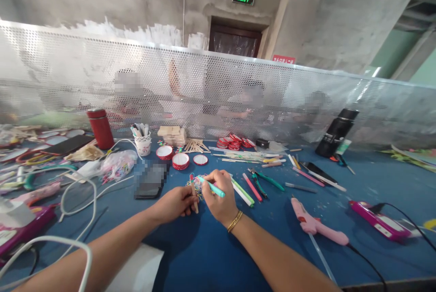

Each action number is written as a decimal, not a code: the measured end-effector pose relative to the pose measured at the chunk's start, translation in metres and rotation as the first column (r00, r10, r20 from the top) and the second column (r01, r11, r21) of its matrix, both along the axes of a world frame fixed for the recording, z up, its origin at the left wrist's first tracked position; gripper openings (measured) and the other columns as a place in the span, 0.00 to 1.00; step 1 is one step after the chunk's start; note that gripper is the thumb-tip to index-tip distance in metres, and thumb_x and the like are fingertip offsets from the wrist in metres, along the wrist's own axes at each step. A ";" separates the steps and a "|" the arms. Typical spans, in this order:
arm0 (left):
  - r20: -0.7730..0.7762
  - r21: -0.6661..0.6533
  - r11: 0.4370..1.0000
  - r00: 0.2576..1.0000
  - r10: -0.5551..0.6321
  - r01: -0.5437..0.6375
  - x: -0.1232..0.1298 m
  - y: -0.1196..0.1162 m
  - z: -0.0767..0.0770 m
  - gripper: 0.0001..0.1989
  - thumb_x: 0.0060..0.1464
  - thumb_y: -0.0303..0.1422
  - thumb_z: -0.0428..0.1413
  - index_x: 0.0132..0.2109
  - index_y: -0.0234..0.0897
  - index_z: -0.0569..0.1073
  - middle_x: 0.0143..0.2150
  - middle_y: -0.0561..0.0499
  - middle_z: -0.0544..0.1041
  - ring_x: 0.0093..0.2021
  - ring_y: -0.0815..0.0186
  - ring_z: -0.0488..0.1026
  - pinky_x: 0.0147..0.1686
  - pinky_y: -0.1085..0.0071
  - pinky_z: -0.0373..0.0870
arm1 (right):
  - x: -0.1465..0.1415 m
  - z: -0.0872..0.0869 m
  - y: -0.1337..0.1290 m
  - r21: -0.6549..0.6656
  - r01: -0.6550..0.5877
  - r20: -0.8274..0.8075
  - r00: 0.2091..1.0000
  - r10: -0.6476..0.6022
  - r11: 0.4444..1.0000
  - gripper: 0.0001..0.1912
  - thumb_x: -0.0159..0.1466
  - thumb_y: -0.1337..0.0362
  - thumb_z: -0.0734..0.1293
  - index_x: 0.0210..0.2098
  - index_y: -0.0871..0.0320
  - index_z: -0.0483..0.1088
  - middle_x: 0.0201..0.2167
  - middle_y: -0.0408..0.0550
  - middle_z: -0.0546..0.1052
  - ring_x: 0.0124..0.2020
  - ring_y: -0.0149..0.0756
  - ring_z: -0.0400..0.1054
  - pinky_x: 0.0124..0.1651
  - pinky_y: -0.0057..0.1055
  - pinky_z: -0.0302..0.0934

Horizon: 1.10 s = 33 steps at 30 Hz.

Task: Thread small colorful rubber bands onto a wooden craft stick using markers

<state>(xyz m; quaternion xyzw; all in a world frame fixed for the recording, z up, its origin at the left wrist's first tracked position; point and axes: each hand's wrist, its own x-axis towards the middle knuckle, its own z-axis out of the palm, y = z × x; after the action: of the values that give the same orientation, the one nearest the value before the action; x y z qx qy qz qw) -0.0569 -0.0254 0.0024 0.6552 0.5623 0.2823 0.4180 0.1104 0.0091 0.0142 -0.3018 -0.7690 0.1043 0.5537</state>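
My left hand is closed around a wooden craft stick, which stands nearly upright between thumb and fingers. In my right hand is a turquoise marker, gripped like a pen with its tip end towards the stick. Whether the tip touches the wood, I cannot tell. A small heap of coloured rubber bands lies just behind both hands, partly hidden by them. Right of my right hand lie a green marker and a pink marker.
Pliers and a pink glue gun lie to the right. A phone, a paper cup of markers and a red flask stand or lie left. Round red-rimmed pieces sit ahead, before a perforated metal screen.
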 end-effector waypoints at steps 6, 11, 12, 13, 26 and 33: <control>-0.002 -0.009 1.000 1.000 -0.005 0.005 0.000 0.000 0.000 0.18 0.54 0.47 0.50 0.38 0.35 0.70 0.31 0.49 0.78 0.24 0.71 0.70 0.23 0.76 0.65 | 0.000 0.001 0.000 -0.007 0.007 0.005 1.000 -0.007 1.000 0.03 0.58 0.69 0.61 0.29 0.55 0.64 0.23 0.41 0.71 0.30 0.35 0.64 0.44 0.36 0.57; -0.012 -0.015 1.000 1.000 0.006 -0.006 0.001 -0.001 0.002 0.17 0.55 0.46 0.49 0.37 0.35 0.69 0.32 0.48 0.78 0.24 0.71 0.69 0.22 0.75 0.65 | 0.000 0.000 0.000 -0.004 0.015 0.006 1.000 -0.015 1.000 0.03 0.58 0.68 0.61 0.29 0.55 0.64 0.24 0.42 0.71 0.30 0.35 0.64 0.44 0.37 0.57; -0.012 -0.017 1.000 1.000 0.008 -0.008 0.001 -0.001 0.002 0.17 0.54 0.46 0.50 0.37 0.35 0.69 0.32 0.48 0.78 0.24 0.71 0.69 0.23 0.75 0.65 | 0.000 0.000 0.000 -0.002 0.018 0.008 1.000 -0.018 1.000 0.03 0.58 0.68 0.61 0.29 0.55 0.64 0.24 0.42 0.71 0.30 0.35 0.64 0.44 0.37 0.57; -0.011 -0.019 1.000 1.000 0.011 -0.011 0.001 -0.001 0.002 0.17 0.54 0.46 0.50 0.36 0.35 0.69 0.32 0.48 0.78 0.24 0.71 0.69 0.23 0.75 0.65 | 0.000 -0.001 0.001 0.001 0.022 0.009 1.000 -0.022 1.000 0.03 0.58 0.68 0.61 0.29 0.55 0.64 0.24 0.42 0.71 0.30 0.35 0.64 0.44 0.36 0.57; 0.001 0.005 1.000 1.000 -0.007 0.007 -0.001 0.000 -0.002 0.16 0.55 0.46 0.49 0.35 0.36 0.68 0.31 0.49 0.78 0.25 0.70 0.69 0.22 0.75 0.65 | -0.001 -0.002 0.002 0.004 0.016 0.007 1.000 -0.016 1.000 0.03 0.58 0.68 0.61 0.29 0.55 0.64 0.24 0.42 0.71 0.30 0.35 0.65 0.45 0.37 0.56; -0.012 0.001 1.000 1.000 -0.012 0.012 -0.002 0.001 -0.002 0.17 0.56 0.47 0.48 0.36 0.35 0.68 0.32 0.48 0.78 0.25 0.70 0.69 0.23 0.75 0.65 | 0.001 0.000 0.001 -0.013 0.018 0.012 1.000 -0.018 1.000 0.03 0.59 0.68 0.61 0.29 0.55 0.64 0.23 0.42 0.70 0.30 0.35 0.64 0.44 0.37 0.56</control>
<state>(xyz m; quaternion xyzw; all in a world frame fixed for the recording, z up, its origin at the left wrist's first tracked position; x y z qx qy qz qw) -0.0585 -0.0245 0.0008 0.6605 0.5608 0.2760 0.4159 0.1109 0.0101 0.0146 -0.3129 -0.7690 0.1024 0.5480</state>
